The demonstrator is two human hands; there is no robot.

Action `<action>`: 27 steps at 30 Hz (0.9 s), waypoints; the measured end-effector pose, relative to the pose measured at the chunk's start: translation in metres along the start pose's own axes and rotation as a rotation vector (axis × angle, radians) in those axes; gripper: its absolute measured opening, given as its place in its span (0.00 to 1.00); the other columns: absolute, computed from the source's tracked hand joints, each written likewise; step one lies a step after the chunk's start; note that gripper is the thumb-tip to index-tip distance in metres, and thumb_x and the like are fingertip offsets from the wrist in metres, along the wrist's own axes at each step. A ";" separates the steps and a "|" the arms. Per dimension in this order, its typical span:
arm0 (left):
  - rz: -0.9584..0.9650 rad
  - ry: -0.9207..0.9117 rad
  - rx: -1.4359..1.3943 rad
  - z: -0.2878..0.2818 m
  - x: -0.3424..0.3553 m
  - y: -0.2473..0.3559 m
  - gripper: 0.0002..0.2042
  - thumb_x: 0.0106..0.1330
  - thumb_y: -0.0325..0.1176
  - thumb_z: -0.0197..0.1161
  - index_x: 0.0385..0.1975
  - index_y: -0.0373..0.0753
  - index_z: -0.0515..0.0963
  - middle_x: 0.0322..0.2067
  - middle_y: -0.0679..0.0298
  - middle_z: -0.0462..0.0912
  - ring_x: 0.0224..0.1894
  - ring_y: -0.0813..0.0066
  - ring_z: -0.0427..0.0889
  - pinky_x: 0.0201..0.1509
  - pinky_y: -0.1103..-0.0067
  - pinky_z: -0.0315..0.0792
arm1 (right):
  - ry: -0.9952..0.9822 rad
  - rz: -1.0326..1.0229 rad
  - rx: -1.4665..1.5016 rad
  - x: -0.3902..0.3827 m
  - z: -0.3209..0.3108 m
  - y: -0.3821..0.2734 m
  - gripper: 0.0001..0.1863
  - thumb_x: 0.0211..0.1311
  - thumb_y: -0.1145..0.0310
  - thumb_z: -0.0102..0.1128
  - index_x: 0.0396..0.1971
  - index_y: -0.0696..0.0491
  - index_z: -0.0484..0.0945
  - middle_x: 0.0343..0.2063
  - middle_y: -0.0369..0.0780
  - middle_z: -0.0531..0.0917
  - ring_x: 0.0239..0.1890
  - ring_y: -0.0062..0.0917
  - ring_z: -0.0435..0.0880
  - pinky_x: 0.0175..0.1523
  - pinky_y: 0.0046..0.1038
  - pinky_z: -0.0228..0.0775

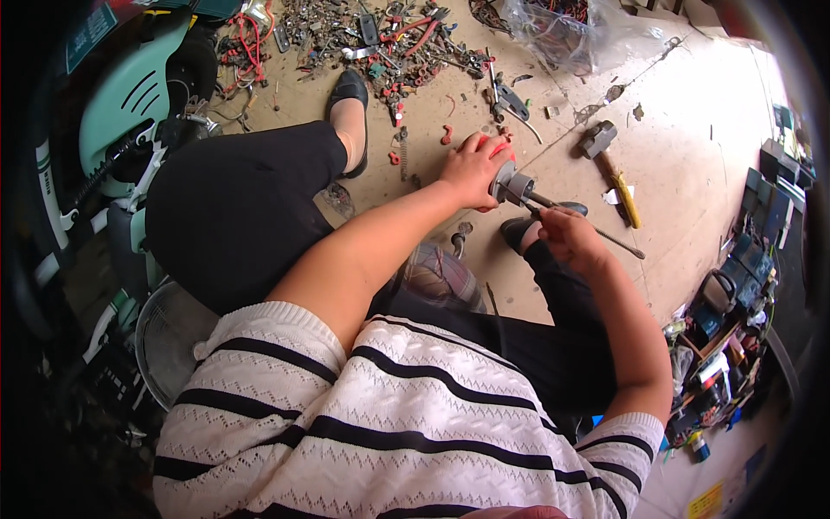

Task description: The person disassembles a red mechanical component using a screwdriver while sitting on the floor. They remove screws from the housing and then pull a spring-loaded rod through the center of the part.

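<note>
My left hand (474,171) is wrapped around a grey metal cylindrical part (519,185) with a red section, steadying it just above the floor between my feet. My right hand (572,239) is closed on a thin metal rod (533,208), whose end meets the grey part's near side. What the right fingers cover is hidden. Another rod (624,246) with a rough, thread-like surface sticks out past the right hand, ending in a small knob. To the right, a hammer (612,169) with a yellow-ended wooden handle lies on the floor.
Small metal scraps (406,65) cover the far floor, with red-handled pliers (422,35) among them. A clear plastic bag (575,35) of wires lies beyond. Left stands a mint-green scooter (130,95); right is a heap of tools and boxes (726,320). A spring (403,154) lies near my left foot.
</note>
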State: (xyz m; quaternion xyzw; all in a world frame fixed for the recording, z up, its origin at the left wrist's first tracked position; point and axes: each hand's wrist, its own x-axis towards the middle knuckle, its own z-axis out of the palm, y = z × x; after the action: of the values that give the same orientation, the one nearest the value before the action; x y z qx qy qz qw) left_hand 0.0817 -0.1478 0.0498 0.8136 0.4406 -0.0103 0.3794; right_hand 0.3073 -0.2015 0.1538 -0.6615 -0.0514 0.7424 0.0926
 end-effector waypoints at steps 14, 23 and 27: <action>0.025 -0.065 0.025 -0.011 0.010 0.003 0.52 0.34 0.45 0.79 0.68 0.52 0.63 0.68 0.64 0.61 0.70 0.53 0.58 0.63 0.55 0.71 | 0.632 -1.098 -1.465 -0.002 0.004 0.012 0.10 0.58 0.64 0.65 0.31 0.53 0.75 0.31 0.41 0.79 0.34 0.38 0.80 0.35 0.40 0.73; 0.049 -0.059 0.032 -0.008 0.009 0.004 0.49 0.34 0.44 0.79 0.66 0.52 0.65 0.67 0.64 0.63 0.69 0.54 0.60 0.63 0.57 0.72 | 0.615 -0.571 -1.445 -0.004 0.017 0.003 0.13 0.63 0.61 0.63 0.34 0.55 0.75 0.31 0.44 0.84 0.36 0.43 0.84 0.37 0.42 0.75; 0.034 -0.062 0.035 -0.009 0.009 0.006 0.49 0.34 0.44 0.78 0.65 0.53 0.65 0.67 0.64 0.63 0.69 0.53 0.60 0.63 0.57 0.72 | 0.523 -0.683 -1.155 -0.013 0.013 0.000 0.12 0.63 0.63 0.63 0.35 0.56 0.74 0.30 0.46 0.82 0.36 0.46 0.83 0.38 0.45 0.74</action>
State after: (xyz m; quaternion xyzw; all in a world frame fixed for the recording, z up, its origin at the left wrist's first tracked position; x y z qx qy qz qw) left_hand 0.0885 -0.1370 0.0567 0.8268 0.4143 -0.0369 0.3788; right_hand 0.2952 -0.2035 0.1676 -0.7079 -0.6160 0.3437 -0.0355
